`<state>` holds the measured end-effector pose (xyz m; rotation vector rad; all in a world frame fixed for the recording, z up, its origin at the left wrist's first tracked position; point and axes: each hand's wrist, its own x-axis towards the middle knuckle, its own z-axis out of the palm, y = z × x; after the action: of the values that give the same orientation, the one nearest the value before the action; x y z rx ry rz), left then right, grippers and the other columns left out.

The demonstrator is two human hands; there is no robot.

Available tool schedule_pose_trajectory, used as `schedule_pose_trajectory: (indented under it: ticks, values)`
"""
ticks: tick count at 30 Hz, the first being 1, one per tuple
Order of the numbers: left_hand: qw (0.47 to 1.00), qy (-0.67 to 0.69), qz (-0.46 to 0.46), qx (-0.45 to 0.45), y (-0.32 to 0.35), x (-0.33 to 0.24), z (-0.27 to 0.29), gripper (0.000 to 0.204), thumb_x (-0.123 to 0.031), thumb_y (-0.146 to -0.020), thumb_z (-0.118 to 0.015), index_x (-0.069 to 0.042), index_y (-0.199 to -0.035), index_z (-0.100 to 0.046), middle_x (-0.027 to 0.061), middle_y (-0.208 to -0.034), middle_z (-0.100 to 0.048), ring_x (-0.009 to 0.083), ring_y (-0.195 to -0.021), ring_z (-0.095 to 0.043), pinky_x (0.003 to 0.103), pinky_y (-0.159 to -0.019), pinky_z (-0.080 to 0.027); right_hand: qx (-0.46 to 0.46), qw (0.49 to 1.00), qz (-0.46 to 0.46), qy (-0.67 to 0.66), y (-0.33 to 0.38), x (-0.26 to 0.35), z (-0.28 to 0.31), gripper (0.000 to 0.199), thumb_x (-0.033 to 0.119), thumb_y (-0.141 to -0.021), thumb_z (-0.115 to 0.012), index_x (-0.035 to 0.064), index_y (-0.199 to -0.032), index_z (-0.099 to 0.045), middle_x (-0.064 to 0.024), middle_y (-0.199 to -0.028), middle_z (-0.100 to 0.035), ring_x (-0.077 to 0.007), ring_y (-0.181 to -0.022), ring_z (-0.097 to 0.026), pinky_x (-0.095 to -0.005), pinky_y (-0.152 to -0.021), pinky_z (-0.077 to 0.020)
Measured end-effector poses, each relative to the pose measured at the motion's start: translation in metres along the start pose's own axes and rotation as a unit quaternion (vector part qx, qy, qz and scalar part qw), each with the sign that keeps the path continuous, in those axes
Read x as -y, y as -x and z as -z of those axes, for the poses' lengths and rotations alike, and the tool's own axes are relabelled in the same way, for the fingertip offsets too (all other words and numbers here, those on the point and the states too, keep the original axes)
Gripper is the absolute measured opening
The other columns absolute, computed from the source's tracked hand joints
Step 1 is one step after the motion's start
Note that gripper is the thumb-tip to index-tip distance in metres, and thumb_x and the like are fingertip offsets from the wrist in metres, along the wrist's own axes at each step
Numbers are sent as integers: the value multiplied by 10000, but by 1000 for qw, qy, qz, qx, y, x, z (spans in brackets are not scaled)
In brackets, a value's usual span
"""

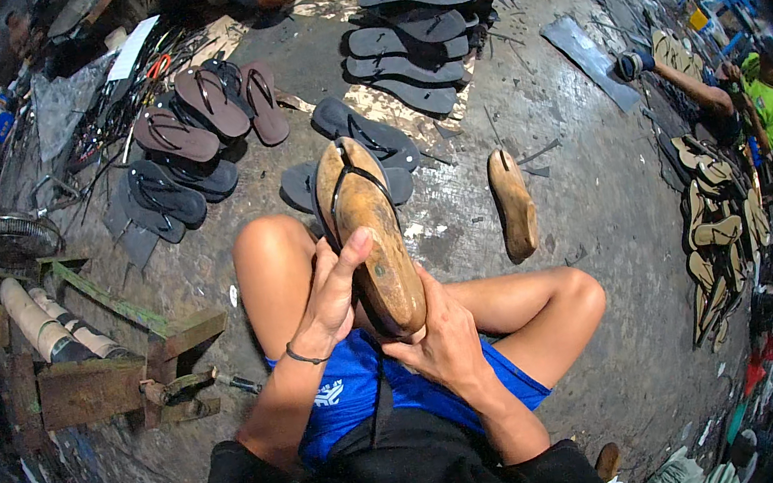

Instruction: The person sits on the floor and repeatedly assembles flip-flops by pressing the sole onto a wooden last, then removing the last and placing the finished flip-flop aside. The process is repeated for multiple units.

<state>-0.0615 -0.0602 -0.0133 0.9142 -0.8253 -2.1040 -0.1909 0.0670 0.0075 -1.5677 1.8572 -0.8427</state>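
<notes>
At frame centre, both hands gripped a wooden shoe last (369, 234) wearing a black sandal strap: left hand (330, 299) closed on its side, right hand (442, 342) cupping its heel.

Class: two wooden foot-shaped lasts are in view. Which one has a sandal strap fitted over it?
The wooden last held in both hands: a dark strap loops over its toe end. The other last lies bare on the floor to the right.
</notes>
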Motion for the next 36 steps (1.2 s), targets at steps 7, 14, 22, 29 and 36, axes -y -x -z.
schedule_pose_trajectory:
  ticks: [7, 14, 22, 29, 36]
  values:
    - [999, 22, 32, 9, 18, 2, 7, 773, -428, -879, -709, 27, -1376, -330, 147, -1264, -538, 217, -1184, -555, 379, -1016, -467, -82, 993, 77, 19, 20, 1, -10, 1119, 285, -554, -919, -126, -1427, -352, -327, -1354, -507, -434, -1197, -563, -419, -1006, -471]
    - [986, 14, 29, 162, 77, -10, 0, 1017, -585, -833, -673, 10, -1493, -178, 171, -1334, -498, 260, -1230, -537, 382, -1036, -455, 72, 823, -70, -560, 59, 9, 9, 673, 250, -966, -629, -65, -1477, -325, -187, -1468, -456, -270, -1383, -417, -371, -1146, -290]
    - [968, -16, 50, 245, 140, -20, -1, 1099, -563, -763, -736, 10, -1490, -144, 167, -1338, -483, 257, -1234, -524, 384, -1042, -445, 5, 828, -163, -537, 107, 22, -13, 338, 376, -1073, -396, 80, -951, -505, 63, -818, -441, -32, -730, -362, -214, -646, -341]
    - [968, -36, 34, 246, 145, -20, -6, 1176, -544, -702, -792, 10, -1488, -114, 163, -1342, -470, 255, -1237, -513, 385, -1048, -435, 14, 823, -142, -550, 105, 25, -5, 270, 288, -1070, -408, 66, -963, -518, 57, -827, -466, -32, -722, -377, -207, -642, -337]
    - [968, -48, 24, 245, 146, -19, -8, 1258, -524, -641, -847, 10, -1486, -83, 159, -1346, -457, 253, -1240, -502, 386, -1054, -426, 62, 790, -99, -602, 112, 26, 5, 264, 245, -1057, -417, 51, -900, -501, 41, -748, -474, -37, -654, -376, -212, -587, -333]
